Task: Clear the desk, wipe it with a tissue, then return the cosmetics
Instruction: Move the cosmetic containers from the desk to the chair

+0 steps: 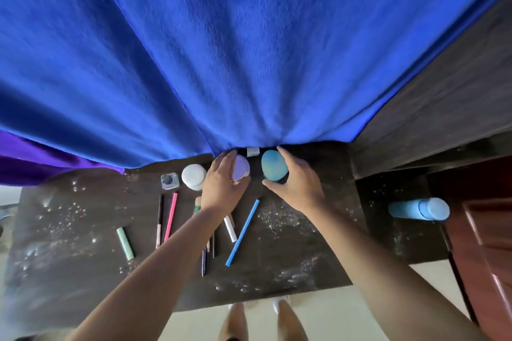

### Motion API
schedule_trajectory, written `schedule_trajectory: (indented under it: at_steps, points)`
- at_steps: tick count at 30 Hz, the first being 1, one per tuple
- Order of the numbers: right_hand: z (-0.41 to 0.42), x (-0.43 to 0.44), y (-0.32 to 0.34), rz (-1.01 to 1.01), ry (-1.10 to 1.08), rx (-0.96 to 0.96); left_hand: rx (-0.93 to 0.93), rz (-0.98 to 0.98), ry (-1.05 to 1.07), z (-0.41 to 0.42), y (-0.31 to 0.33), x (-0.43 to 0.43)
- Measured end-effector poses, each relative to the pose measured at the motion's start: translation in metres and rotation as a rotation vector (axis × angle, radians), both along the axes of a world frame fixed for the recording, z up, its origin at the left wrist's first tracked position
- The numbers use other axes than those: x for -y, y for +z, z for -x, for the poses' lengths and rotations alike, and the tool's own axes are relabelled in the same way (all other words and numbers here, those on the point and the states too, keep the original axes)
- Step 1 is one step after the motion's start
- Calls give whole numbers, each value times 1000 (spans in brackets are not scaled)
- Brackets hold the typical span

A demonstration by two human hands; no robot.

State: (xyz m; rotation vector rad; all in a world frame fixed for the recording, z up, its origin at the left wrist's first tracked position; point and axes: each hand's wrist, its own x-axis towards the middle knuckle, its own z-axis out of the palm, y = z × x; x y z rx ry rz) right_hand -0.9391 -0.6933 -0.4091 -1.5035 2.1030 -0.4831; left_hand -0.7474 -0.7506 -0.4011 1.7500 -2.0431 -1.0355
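A dark desk carries cosmetics and pale dust specks. My left hand curls round a lilac-lidded round jar at the desk's back edge. My right hand grips a teal egg-shaped container just right of the jar. Left of the jar stand a white jar and a small clear bottle. Pencils lie flat: a pink one, a dark one, a blue stick, a white tube. A mint tube lies further left.
A blue curtain hangs behind the desk, touching its back edge. A light blue cylinder lies on the lower dark surface to the right, beside a reddish wooden door. My legs show below the desk's front edge.
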Motion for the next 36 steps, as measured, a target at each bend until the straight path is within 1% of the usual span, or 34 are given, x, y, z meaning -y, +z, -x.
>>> schedule_trajectory:
  at_steps: [2, 5, 7, 10, 15, 18, 22, 27, 30, 33, 36]
  points:
    - [-4, 3, -2, 29, -68, -1, -16, 7, 19, 1, -1, 1]
    - [-7, 0, 4, 69, -73, -74, -44, -12, 26, -3, 9, -1]
    - [-8, -7, 14, 130, -105, -78, -58, 2, 18, -9, 23, -7]
    - [-5, -24, 41, 230, -178, -23, -103, 85, 28, -19, 55, -19]
    - [8, -60, 92, 368, -305, 10, -215, 248, 35, -25, 110, -32]
    - [17, -85, 119, 458, -402, -8, -243, 331, -23, -11, 133, -37]
    - [44, -137, 144, 470, -475, -126, -268, 420, -236, 36, 152, -51]
    - [80, -251, 160, 473, -762, -214, -355, 419, -519, 127, 164, -114]
    - [96, -343, 174, 478, -962, -278, -422, 386, -718, 182, 176, -179]
    - [107, -443, 183, 513, -1159, -287, -466, 317, -917, 229, 195, -259]
    - [117, -547, 184, 556, -1313, -303, -485, 364, -1095, 276, 208, -352]
